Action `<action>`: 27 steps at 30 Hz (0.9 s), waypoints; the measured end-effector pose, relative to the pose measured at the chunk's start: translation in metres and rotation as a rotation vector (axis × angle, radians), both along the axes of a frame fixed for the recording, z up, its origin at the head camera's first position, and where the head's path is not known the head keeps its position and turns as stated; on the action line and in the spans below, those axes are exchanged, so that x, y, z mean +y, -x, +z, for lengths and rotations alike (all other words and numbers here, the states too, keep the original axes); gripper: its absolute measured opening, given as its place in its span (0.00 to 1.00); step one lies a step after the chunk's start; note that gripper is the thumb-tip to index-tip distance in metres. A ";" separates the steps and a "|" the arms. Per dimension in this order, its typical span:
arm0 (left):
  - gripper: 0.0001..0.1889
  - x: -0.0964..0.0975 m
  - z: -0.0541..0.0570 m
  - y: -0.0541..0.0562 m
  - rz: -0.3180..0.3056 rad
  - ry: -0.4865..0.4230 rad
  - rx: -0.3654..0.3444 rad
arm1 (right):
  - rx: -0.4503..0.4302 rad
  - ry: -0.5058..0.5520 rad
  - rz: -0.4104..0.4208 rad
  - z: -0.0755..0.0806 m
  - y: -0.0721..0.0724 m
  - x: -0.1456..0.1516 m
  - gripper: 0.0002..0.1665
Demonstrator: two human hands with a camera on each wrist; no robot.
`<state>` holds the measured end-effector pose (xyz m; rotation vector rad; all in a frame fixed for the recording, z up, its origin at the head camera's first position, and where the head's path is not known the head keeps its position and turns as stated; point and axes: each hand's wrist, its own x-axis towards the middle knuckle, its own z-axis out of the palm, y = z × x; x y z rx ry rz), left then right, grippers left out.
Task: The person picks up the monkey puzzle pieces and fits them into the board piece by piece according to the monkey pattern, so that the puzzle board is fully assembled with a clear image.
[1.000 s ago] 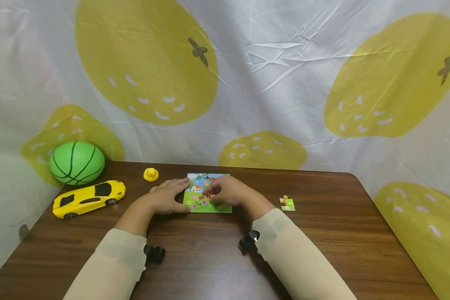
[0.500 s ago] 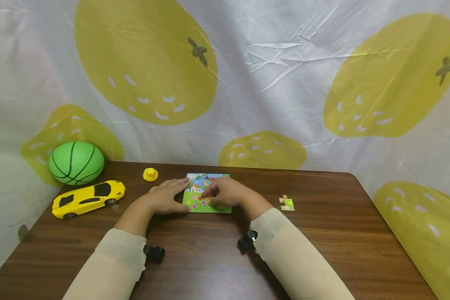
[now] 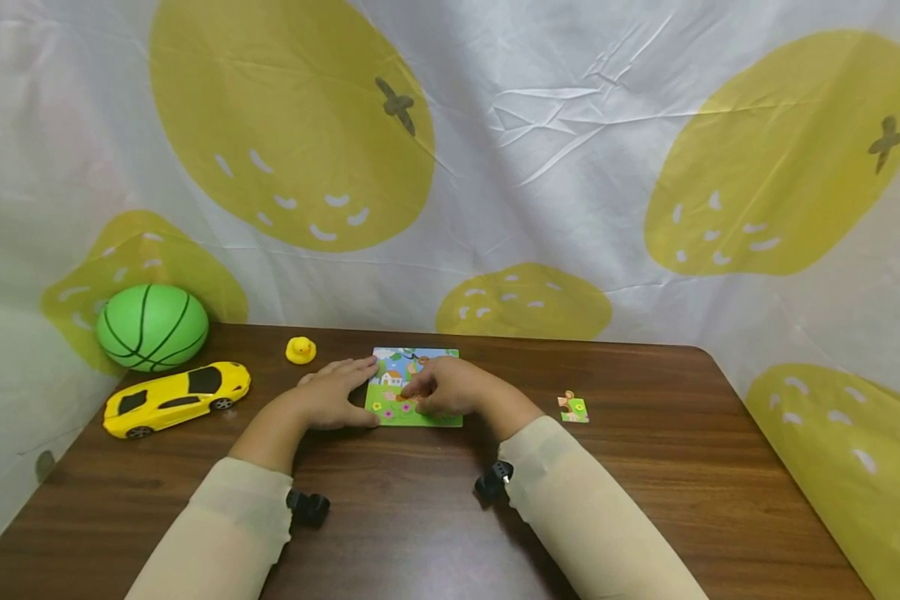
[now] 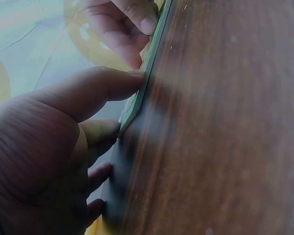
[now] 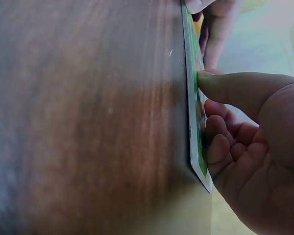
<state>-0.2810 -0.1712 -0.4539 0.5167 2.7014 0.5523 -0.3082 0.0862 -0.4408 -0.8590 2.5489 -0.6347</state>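
Note:
A picture puzzle (image 3: 401, 419) with a house, flowers and blue sky lies flat near the table's far edge. My left hand (image 3: 332, 397) steadies its left side, fingers spread; in the left wrist view the thumb (image 4: 110, 89) presses on the border. My right hand (image 3: 453, 387) is over the puzzle's right half with curled fingers. Its thumb (image 5: 235, 87) and index finger work at a puzzle piece on the surface, mostly hidden beneath the hand. A loose puzzle piece (image 3: 573, 407), green with a yellow flower, lies on the table to the right.
A small yellow rubber duck (image 3: 301, 350) stands left of the puzzle. Farther left are a yellow toy car (image 3: 178, 400) and a green ball (image 3: 153, 327). A white curtain (image 3: 540, 192) with yellow fruit prints hangs behind the brown table (image 3: 420, 508).
My right thumb and index finger have shifted very slightly left and down over the puzzle. My left hand stays in place, and the loose piece has not moved on the table.

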 end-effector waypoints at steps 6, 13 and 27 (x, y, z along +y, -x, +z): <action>0.52 0.000 0.000 0.000 -0.001 0.005 0.003 | 0.000 0.072 -0.004 0.002 -0.003 0.009 0.20; 0.52 0.000 0.000 0.000 -0.001 0.014 0.008 | 0.004 0.222 -0.118 0.013 -0.011 0.044 0.24; 0.53 0.000 -0.003 0.001 0.003 0.017 0.011 | 0.007 0.277 -0.291 0.019 -0.027 0.137 0.27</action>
